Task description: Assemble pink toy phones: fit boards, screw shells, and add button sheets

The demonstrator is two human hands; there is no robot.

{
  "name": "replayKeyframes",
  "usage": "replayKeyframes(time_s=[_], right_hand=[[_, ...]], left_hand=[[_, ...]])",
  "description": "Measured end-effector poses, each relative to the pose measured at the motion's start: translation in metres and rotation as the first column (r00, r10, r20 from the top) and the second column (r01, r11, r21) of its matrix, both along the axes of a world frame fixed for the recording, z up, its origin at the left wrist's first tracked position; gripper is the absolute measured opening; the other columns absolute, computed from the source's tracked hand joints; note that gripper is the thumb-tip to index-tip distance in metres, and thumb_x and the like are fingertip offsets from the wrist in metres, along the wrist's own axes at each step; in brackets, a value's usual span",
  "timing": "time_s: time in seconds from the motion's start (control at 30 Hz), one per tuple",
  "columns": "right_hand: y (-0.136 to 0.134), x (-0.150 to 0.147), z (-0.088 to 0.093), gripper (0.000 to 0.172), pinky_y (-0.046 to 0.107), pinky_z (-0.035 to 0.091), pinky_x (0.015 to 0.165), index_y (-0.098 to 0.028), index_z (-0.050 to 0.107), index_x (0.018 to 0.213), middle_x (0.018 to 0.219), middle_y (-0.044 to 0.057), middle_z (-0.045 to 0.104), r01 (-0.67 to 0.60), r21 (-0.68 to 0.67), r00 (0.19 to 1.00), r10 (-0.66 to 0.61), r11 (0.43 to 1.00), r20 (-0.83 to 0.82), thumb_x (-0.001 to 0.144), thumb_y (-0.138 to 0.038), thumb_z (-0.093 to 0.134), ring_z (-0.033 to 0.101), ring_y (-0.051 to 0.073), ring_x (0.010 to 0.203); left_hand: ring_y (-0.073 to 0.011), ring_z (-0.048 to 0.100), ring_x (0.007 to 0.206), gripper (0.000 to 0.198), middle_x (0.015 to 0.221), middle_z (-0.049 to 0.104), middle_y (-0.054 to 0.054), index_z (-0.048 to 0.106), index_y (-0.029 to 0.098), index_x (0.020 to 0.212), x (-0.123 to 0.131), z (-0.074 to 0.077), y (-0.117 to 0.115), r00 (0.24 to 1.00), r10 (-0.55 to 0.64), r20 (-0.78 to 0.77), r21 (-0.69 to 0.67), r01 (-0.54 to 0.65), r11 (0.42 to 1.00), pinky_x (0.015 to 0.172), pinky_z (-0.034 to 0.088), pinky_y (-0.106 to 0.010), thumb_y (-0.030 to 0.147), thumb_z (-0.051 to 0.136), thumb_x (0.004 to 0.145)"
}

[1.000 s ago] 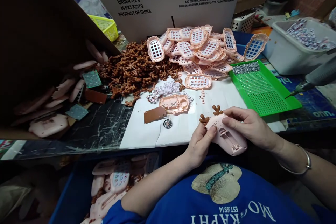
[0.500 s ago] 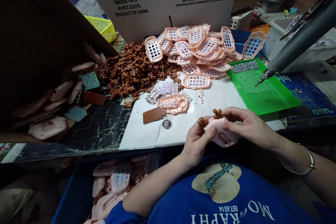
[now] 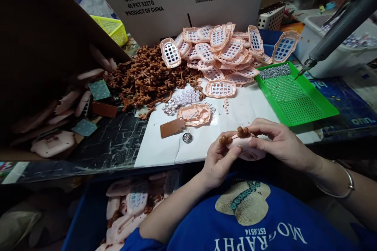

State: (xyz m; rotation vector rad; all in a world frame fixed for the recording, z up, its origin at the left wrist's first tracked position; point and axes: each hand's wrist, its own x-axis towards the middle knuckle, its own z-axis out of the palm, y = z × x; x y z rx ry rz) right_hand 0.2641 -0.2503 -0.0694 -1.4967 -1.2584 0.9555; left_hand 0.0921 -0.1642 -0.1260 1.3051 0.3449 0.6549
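Between both hands, just over the table's front edge, is a pink toy phone casing with brown antler pieces sticking out of its far side. My left hand grips its left end, thumb on the near face. My right hand pinches the right end by the antlers. Beyond them on the white board lies an open pink shell with thin wires, a brown circuit board and a small round speaker. A keypad sheet lies behind.
Pink front shells are heaped beside a pile of brown antlers. A green tray holds screws, with an electric screwdriver hanging above. A cardboard box stands left; a blue bin of casings is below.
The casing has tilted in my hands, so its near face shows less and the antlers point more toward me. The view has shifted slightly, and the hanging screwdriver has swung up and right.
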Motion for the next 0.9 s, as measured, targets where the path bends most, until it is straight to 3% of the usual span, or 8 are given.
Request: replayKeyframes(time_s=[0.2, 0.3, 0.37, 0.5, 0.6, 0.8, 0.9], right_hand=[[-0.003, -0.008, 0.004, 0.016, 0.024, 0.045, 0.07, -0.025, 0.075, 0.095, 0.08, -0.001, 0.061, 0.073, 0.128, 0.992, -0.085, 0.989, 0.092, 0.083, -0.035, 0.073, 0.058, 0.011, 0.075], [-0.003, -0.009, 0.005, 0.013, 0.023, 0.044, 0.066, -0.024, 0.076, 0.091, 0.075, -0.002, 0.059, 0.071, 0.173, 0.991, -0.09, 0.982, 0.103, 0.083, -0.035, 0.073, 0.055, 0.009, 0.07], [-0.003, -0.007, 0.005, 0.015, 0.023, 0.044, 0.067, -0.024, 0.075, 0.087, 0.076, -0.002, 0.059, 0.064, 0.124, 0.995, -0.073, 0.99, 0.071, 0.083, -0.038, 0.073, 0.055, 0.009, 0.072], [-0.002, 0.0, 0.006, 0.027, 0.025, 0.046, 0.068, -0.021, 0.069, 0.086, 0.083, 0.0, 0.063, 0.021, -0.106, 0.998, -0.027, 0.994, -0.064, 0.078, -0.047, 0.074, 0.058, 0.013, 0.078], [-0.003, 0.002, 0.007, 0.031, 0.025, 0.045, 0.066, -0.021, 0.068, 0.086, 0.082, -0.001, 0.063, -0.009, -0.175, 0.993, -0.012, 0.985, -0.118, 0.074, -0.048, 0.078, 0.057, 0.013, 0.077], [0.002, 0.004, 0.004, 0.018, 0.024, 0.046, 0.068, -0.02, 0.068, 0.077, 0.076, -0.002, 0.061, 0.015, -0.025, 0.999, -0.014, 1.0, 0.029, 0.08, -0.037, 0.073, 0.057, 0.012, 0.074], [0.006, 0.006, -0.003, 0.014, 0.024, 0.048, 0.072, -0.02, 0.069, 0.085, 0.083, 0.0, 0.065, -0.015, 0.037, 0.995, 0.011, 0.999, 0.095, 0.085, -0.033, 0.067, 0.061, 0.012, 0.079]], left_hand=[[-0.0185, 0.064, 0.111, 0.034, 0.12, 0.068, -0.003, 0.061, 0.028, 0.122, 0.002, -0.009, 0.0, 0.983, -0.048, 0.175, 0.016, 0.046, 0.999, 0.097, 0.049, -0.031, 0.018, 0.063, 0.089], [-0.0195, 0.065, 0.109, 0.033, 0.118, 0.069, -0.004, 0.061, 0.027, 0.121, 0.003, -0.009, -0.001, 0.982, -0.038, 0.188, 0.024, 0.034, 0.999, 0.096, 0.05, -0.033, 0.02, 0.065, 0.088], [-0.0209, 0.065, 0.108, 0.029, 0.115, 0.069, -0.006, 0.062, 0.024, 0.117, 0.003, -0.008, -0.002, 0.988, -0.029, 0.15, 0.007, 0.028, 1.0, 0.094, 0.05, -0.034, 0.024, 0.066, 0.088], [-0.0203, 0.064, 0.106, 0.027, 0.115, 0.068, -0.006, 0.061, 0.022, 0.114, 0.001, -0.008, 0.0, 0.994, -0.068, 0.085, -0.053, 0.073, 0.996, 0.094, 0.049, -0.033, 0.027, 0.066, 0.088], [-0.0187, 0.064, 0.103, 0.027, 0.113, 0.068, -0.005, 0.061, 0.022, 0.111, 0.0, -0.009, 0.001, 0.991, -0.104, 0.087, -0.117, 0.114, 0.987, 0.092, 0.049, -0.032, 0.026, 0.069, 0.085], [-0.0179, 0.065, 0.097, 0.027, 0.107, 0.069, -0.003, 0.061, 0.023, 0.104, 0.004, -0.01, -0.006, 0.998, -0.026, 0.057, -0.185, 0.036, 0.982, 0.087, 0.049, -0.03, 0.027, 0.074, 0.08], [-0.0164, 0.063, 0.096, 0.025, 0.103, 0.069, -0.002, 0.063, 0.021, 0.102, 0.005, -0.008, -0.006, 0.999, 0.04, 0.012, -0.201, -0.037, 0.979, 0.087, 0.048, -0.028, 0.028, 0.074, 0.08]])
